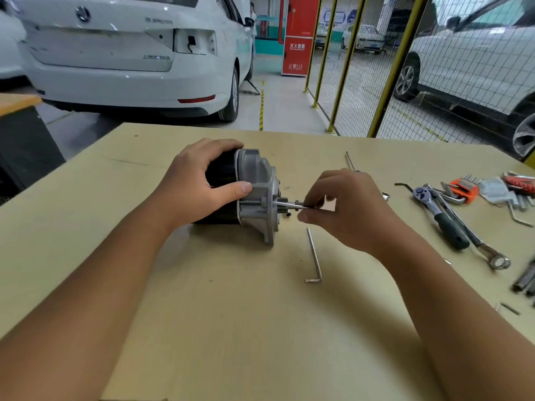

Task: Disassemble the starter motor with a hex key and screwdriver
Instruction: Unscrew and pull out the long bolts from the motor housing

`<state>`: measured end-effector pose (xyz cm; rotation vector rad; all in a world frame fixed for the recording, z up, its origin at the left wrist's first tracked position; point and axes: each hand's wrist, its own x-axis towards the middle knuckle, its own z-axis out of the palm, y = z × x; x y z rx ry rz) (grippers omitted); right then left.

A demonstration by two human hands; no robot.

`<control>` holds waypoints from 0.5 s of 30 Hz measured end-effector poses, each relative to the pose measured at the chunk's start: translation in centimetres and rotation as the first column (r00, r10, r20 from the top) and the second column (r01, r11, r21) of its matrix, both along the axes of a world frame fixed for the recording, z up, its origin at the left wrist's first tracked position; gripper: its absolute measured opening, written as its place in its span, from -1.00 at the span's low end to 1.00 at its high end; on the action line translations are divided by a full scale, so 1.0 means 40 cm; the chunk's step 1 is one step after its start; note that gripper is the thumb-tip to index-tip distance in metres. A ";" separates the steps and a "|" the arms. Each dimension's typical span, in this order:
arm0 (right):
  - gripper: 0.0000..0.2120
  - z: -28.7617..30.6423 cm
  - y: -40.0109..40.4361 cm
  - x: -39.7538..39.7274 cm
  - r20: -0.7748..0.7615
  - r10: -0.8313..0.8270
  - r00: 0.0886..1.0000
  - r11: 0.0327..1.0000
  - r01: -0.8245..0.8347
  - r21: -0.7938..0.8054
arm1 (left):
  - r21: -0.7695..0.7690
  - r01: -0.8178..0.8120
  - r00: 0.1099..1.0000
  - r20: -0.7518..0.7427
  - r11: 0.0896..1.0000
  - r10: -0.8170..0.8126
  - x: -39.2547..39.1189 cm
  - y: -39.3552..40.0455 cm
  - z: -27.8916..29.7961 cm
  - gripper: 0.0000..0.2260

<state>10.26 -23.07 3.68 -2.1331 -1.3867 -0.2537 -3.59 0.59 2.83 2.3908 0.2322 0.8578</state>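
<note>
The starter motor (254,192) lies on its side on the table (231,314), black body to the left, grey aluminium housing to the right. My left hand (199,180) grips the black body from above, thumb on the housing. My right hand (344,206) pinches a long thin silver bolt (289,204) that sticks out of the housing's flange towards the right. A silver hex key (314,256) lies on the table just below my right hand. A small dark screw (288,214) lies beside the housing.
Tools lie at the right: a ratchet (440,215), a spanner (474,241), an orange hex key holder (463,189), loose hex keys (518,215) and a thin rod (349,160) behind my right hand. White cars and a yellow mesh fence stand beyond the table.
</note>
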 end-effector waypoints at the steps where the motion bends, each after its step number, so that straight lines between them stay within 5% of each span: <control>1: -0.88 -0.001 0.001 -0.001 -0.003 -0.002 1.000 1.000 0.002 0.027 | 0.001 -0.002 1.000 -0.002 1.000 0.002 0.000 0.000 0.000 -0.39; 8: -0.87 -0.010 0.004 0.000 -0.111 0.034 0.993 0.999 -0.031 0.032 | -0.002 -0.001 1.000 0.005 1.000 0.001 0.000 0.003 -0.003 -0.39; 15: -0.91 -0.006 0.004 0.005 -0.038 0.002 0.999 1.000 -0.002 -0.001 | -0.002 -0.005 1.000 0.005 1.000 0.005 0.001 0.003 -0.005 -0.39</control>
